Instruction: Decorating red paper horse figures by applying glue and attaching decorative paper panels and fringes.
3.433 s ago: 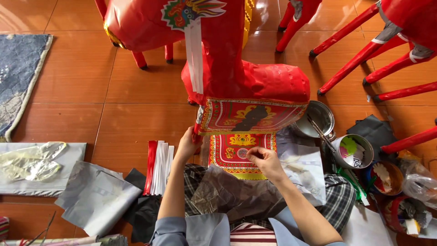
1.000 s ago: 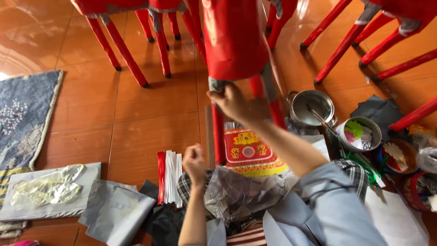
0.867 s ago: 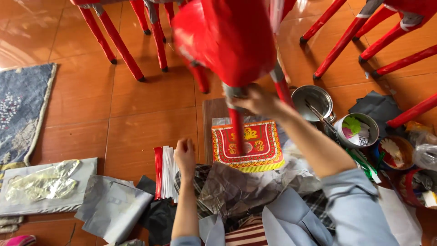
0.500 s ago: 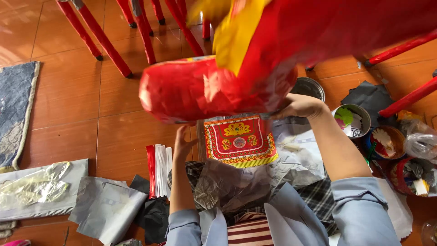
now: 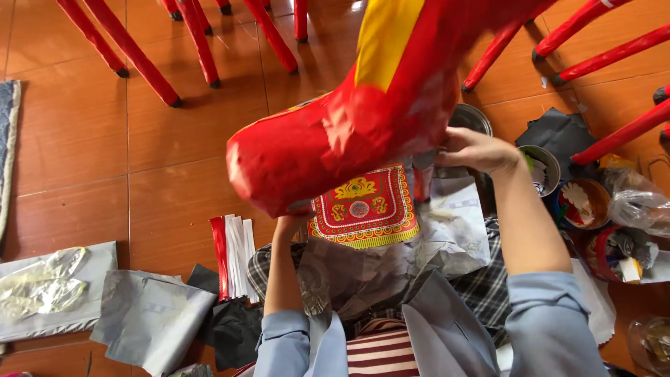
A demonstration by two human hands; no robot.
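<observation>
I hold a large red paper animal figure (image 5: 335,139) tilted up in front of me, with a yellow strip (image 5: 384,38) across its body. My left hand (image 5: 287,225) grips it from underneath near its rounded end; most of that hand is hidden by the figure. My right hand (image 5: 474,150) grasps its underside by a leg stub at the right. Below the figure, a red and gold printed paper panel (image 5: 363,206) lies on crumpled grey paper (image 5: 391,258) over my lap.
Red legs of other figures (image 5: 132,49) stand on the brown tiled floor behind. A bundle of red and white paper strips (image 5: 232,255) lies at the left, with grey sheets (image 5: 150,318) and a plastic bag (image 5: 42,293). Bowls and tins (image 5: 579,202) sit at the right.
The red figure has gone from standing upright on the floor to being lifted and tipped over in my hands. It now covers most of the printed panel's top.
</observation>
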